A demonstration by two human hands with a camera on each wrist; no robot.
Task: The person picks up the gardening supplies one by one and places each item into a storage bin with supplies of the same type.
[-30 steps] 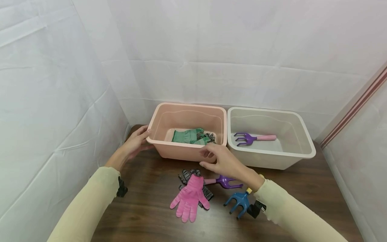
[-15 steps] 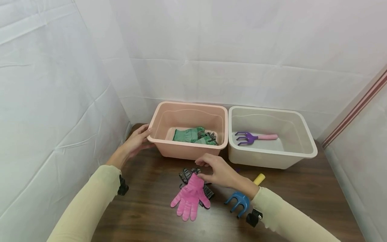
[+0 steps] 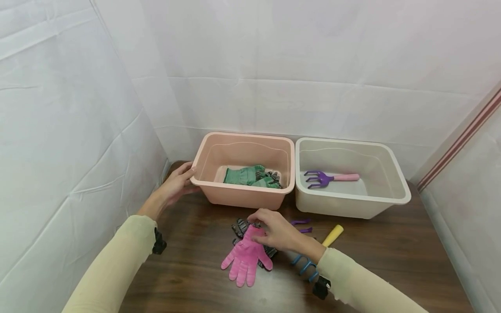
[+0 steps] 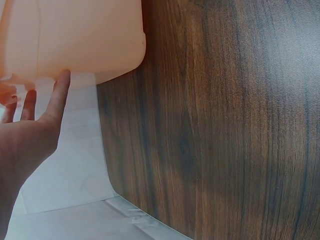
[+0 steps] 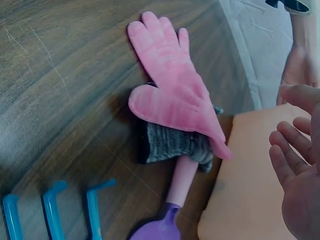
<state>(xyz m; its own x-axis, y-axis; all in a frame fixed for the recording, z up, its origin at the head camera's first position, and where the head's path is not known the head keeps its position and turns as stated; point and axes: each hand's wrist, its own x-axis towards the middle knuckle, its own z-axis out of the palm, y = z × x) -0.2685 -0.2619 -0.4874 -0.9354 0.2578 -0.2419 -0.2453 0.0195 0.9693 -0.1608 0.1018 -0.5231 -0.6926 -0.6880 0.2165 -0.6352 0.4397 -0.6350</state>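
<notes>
My left hand (image 3: 178, 183) holds the left end of a peach plastic bin (image 3: 238, 194) at its rim. In the left wrist view, a digit of that hand (image 4: 32, 135) lies against the bin's outer wall. My right hand (image 3: 278, 230) hovers over a pink knit glove (image 3: 243, 261) with its fingers loosely bent, holding nothing. In the right wrist view it shows apart from the glove. The pink glove lies palm-flat on a grey-black striped glove (image 5: 167, 140). Green garden gloves (image 3: 244, 175) lie inside the peach bin.
A cream bin (image 3: 352, 204) beside the peach one holds a purple hand rake (image 3: 321, 178) with a pink handle. Another purple fork (image 5: 159, 230) and a blue rake (image 5: 55, 210) with a yellow handle (image 3: 332, 235) lie on the wooden table (image 3: 188, 278). White cloth (image 3: 250, 52) walls the back and sides.
My right hand has moved down and slightly left from the peach bin's front rim to above the pink glove. The left hand stays at the bin's end.
</notes>
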